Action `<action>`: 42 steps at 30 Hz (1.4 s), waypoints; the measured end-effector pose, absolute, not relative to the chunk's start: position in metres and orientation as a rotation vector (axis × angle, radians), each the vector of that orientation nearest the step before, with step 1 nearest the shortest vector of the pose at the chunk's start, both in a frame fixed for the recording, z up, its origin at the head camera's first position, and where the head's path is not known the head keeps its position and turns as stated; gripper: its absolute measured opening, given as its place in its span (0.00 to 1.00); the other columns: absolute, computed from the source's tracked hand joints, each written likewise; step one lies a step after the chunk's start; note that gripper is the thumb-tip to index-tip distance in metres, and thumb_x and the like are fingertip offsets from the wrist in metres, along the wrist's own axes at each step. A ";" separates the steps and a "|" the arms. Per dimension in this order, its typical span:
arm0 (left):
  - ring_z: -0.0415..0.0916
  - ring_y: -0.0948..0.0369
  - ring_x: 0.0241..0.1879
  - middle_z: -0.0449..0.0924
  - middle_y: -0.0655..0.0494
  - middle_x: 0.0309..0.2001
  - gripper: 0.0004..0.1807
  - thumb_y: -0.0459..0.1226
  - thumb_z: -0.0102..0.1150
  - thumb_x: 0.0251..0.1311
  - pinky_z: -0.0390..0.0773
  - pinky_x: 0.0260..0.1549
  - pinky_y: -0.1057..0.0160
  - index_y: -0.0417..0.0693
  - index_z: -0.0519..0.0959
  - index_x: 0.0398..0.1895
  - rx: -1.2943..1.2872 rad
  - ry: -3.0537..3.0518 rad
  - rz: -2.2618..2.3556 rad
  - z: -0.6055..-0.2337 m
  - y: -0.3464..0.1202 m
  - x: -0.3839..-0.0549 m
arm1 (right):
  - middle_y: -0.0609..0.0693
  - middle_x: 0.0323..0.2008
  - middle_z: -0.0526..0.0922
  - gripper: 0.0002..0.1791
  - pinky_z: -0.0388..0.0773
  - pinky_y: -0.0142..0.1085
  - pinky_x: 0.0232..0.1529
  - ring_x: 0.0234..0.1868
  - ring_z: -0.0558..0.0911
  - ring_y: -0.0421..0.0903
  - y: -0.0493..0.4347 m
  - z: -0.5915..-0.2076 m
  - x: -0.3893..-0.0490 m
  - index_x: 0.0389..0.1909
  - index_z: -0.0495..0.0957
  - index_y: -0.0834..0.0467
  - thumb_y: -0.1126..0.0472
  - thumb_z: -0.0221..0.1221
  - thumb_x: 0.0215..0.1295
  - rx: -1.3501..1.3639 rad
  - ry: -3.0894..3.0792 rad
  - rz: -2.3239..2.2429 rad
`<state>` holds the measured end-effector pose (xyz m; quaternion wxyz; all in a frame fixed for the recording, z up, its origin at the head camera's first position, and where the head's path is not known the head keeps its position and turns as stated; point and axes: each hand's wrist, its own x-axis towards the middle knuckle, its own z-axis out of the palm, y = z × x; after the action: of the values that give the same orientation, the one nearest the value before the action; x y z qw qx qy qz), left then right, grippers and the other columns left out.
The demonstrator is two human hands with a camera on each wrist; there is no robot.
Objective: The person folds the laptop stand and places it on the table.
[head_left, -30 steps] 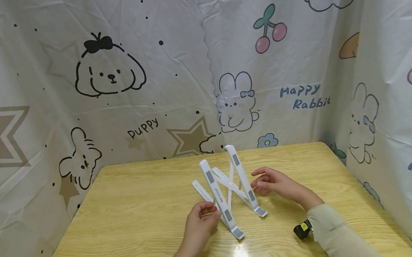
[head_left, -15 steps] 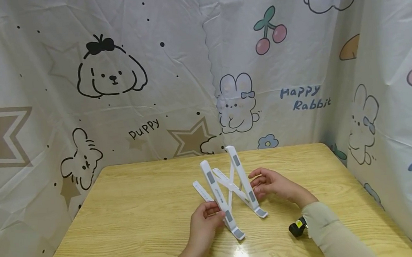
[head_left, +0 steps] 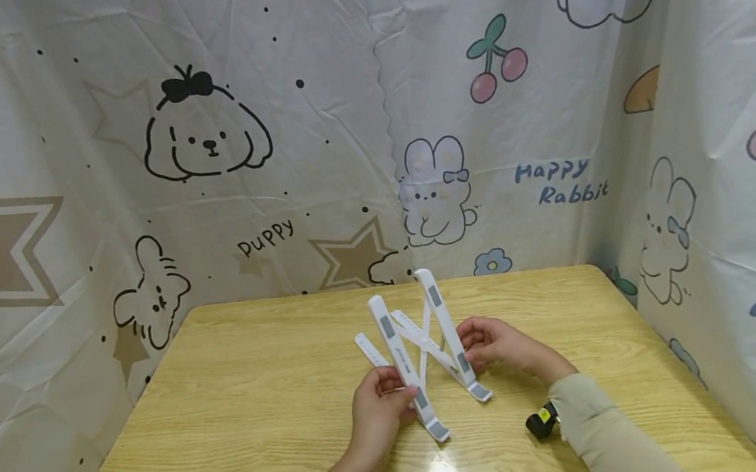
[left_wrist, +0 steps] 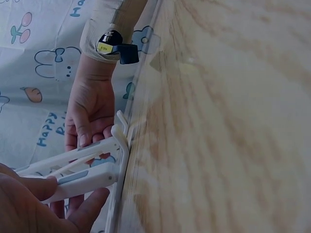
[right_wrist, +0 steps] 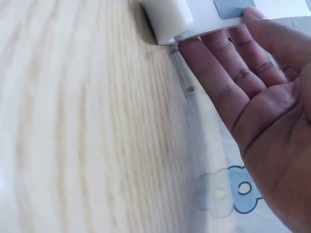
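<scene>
Head view: my left grip (head_left: 376,408) and right grip (head_left: 501,345) pinch the laptop stand (head_left: 399,354); I should move both evenly

right hand (head_left: 505,346): thumb clear of the stand (head_left: 422,341) a second ago, now closed in, holding the right bar (head_left: 441,311). left hand (head_left: 375,416): further in, thumb now across the left bar (head_left: 396,347). right sleeve (head_left: 596,419), black gadget (head_left: 540,423) shifted inward.

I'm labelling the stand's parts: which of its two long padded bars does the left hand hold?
The left bar, lower in the head view; the left hand pinches it, whereas the right hand grips the right bar.
</scene>
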<state>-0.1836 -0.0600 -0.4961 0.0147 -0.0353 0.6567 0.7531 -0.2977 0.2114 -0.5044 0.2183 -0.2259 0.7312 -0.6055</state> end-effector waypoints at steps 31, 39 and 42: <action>0.80 0.58 0.37 0.79 0.44 0.45 0.14 0.25 0.65 0.61 0.88 0.33 0.49 0.37 0.77 0.50 -0.095 2.161 2.261 -0.495 -0.062 -0.198 | 0.59 0.43 0.80 0.21 0.88 0.46 0.44 0.43 0.82 0.49 0.210 -0.507 -0.284 0.57 0.70 0.67 0.69 0.65 0.67 -0.578 2.090 -1.713; 0.80 0.58 0.38 0.78 0.44 0.47 0.15 0.25 0.64 0.63 0.88 0.34 0.51 0.37 0.77 0.52 -0.022 2.189 2.228 -0.494 -0.066 -0.204 | 0.59 0.42 0.80 0.20 0.88 0.44 0.42 0.41 0.82 0.48 0.208 -0.505 -0.274 0.56 0.69 0.67 0.71 0.64 0.67 -0.569 2.117 -1.730; 0.80 0.57 0.38 0.78 0.43 0.47 0.15 0.24 0.62 0.64 0.88 0.35 0.51 0.37 0.77 0.53 -0.001 2.185 2.222 -0.494 -0.068 -0.206 | 0.59 0.41 0.79 0.20 0.88 0.45 0.41 0.40 0.82 0.48 0.208 -0.506 -0.271 0.55 0.68 0.68 0.72 0.63 0.67 -0.568 2.113 -1.747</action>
<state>-0.2062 -0.0679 -0.4935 0.0126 -0.0002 0.7011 0.7130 -0.2713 0.2081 -0.5056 0.1698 -0.1999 0.7437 -0.6148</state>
